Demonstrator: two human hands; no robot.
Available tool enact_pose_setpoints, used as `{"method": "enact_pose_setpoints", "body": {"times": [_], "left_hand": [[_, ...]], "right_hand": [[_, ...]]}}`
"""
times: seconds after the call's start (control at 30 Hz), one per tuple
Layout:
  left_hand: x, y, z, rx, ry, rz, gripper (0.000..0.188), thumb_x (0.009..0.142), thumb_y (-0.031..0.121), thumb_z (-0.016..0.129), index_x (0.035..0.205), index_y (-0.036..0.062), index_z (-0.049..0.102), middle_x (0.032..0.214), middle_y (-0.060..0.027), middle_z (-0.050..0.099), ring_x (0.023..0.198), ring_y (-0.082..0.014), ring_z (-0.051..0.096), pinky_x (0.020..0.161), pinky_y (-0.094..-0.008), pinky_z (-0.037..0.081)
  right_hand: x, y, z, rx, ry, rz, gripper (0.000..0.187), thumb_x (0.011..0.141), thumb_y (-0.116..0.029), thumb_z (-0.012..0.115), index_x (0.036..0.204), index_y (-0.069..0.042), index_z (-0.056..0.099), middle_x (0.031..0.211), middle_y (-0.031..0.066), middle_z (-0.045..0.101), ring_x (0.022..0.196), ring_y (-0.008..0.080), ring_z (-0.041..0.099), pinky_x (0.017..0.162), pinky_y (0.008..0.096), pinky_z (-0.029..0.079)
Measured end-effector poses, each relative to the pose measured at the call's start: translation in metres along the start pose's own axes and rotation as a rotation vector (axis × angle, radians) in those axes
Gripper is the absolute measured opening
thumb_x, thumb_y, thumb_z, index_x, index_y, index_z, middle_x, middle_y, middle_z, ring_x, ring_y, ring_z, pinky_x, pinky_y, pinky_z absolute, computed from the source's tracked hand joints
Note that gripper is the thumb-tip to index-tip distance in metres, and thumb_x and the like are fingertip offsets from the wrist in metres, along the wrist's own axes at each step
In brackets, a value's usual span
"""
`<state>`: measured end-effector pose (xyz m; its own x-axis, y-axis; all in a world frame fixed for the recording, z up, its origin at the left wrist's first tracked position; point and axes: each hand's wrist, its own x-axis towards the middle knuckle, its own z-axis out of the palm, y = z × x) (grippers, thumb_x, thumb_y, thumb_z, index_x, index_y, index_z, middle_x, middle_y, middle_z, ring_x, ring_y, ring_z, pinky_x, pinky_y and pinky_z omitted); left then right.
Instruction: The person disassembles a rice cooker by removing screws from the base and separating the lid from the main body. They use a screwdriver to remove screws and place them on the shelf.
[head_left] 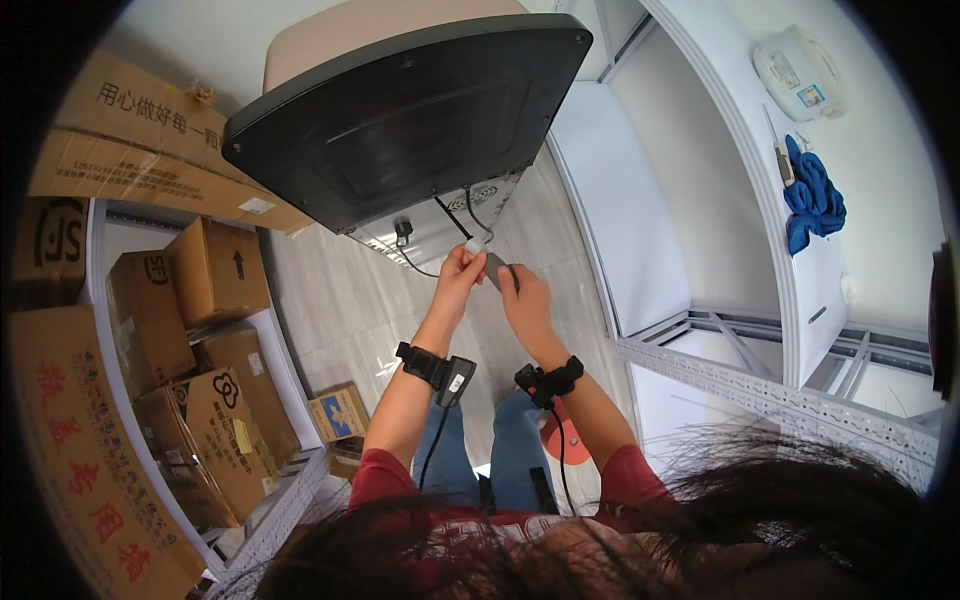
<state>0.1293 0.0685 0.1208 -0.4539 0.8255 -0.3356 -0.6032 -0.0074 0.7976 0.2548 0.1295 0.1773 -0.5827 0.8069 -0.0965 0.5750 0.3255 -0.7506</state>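
Near a big black panel (400,115) were the person's right hand (528,303) and left hand (457,274). The right one held a grey handle (494,268) tight; the left one pinched a white bit (476,243) at its tip.

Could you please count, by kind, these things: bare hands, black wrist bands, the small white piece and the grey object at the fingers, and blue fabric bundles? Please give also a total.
Bare hands: 2 (left hand, right hand)
Black wrist bands: 2 (left band, right band)
Small white piece: 1
Grey object: 1
Blue fabric bundle: 1
Total: 7
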Motion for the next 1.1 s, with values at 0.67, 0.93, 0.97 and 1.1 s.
{"method": "enact_pose_setpoints", "body": {"times": [0.67, 0.93, 0.97, 1.1], "left_hand": [[0.0, 0.017, -0.003, 0.077, 0.061, -0.013, 0.02, 0.093, 0.022, 0.062, 0.1, 0.004, 0.058, 0.082, 0.0018, 0.06, 0.077, -0.0072, 0.058, 0.073, -0.0226, 0.045], [0.0, 0.022, 0.005, 0.083, 0.137, 0.027, 0.017, 0.088, 0.02, 0.066, 0.093, 0.0046, 0.059, 0.075, 0.0029, 0.058, 0.068, -0.0066, 0.054, 0.065, -0.0225, 0.043], [0.0, 0.023, 0.008, 0.112, 0.171, 0.051, 0.019, 0.088, 0.02, 0.067, 0.093, 0.0035, 0.059, 0.074, 0.0023, 0.059, 0.066, -0.0066, 0.053, 0.063, -0.0223, 0.042], [-0.003, 0.036, 0.017, 0.229, 0.242, 0.025, 0.02, 0.087, 0.023, 0.068, 0.087, 0.0077, 0.056, 0.074, 0.0032, 0.055, 0.067, -0.007, 0.051, 0.061, -0.0227, 0.042]], "right_hand": [[-0.015, -0.023, 0.012, 0.096, 0.049, -0.108, 0.041, 0.083, -0.02, 0.068, 0.117, -0.003, 0.053, 0.108, 0.0202, 0.06, 0.093, 0.0385, 0.061, 0.073, 0.0428, 0.049], [-0.007, -0.018, 0.005, 0.34, -0.059, 0.103, 0.037, 0.091, -0.029, 0.061, 0.113, 0.0, 0.059, 0.077, 0.0095, 0.066, 0.053, 0.0142, 0.059, 0.049, 0.0286, 0.045], [-0.006, -0.022, 0.002, 0.388, -0.094, 0.171, 0.037, 0.092, -0.031, 0.059, 0.112, 0.001, 0.059, 0.075, 0.0083, 0.065, 0.049, 0.0117, 0.057, 0.046, 0.0274, 0.043], [-0.001, -0.025, -0.006, 0.603, -0.189, 0.325, 0.037, 0.094, -0.033, 0.056, 0.106, 0.003, 0.059, 0.073, 0.01, 0.064, 0.048, 0.0138, 0.056, 0.045, 0.0276, 0.045]]}}
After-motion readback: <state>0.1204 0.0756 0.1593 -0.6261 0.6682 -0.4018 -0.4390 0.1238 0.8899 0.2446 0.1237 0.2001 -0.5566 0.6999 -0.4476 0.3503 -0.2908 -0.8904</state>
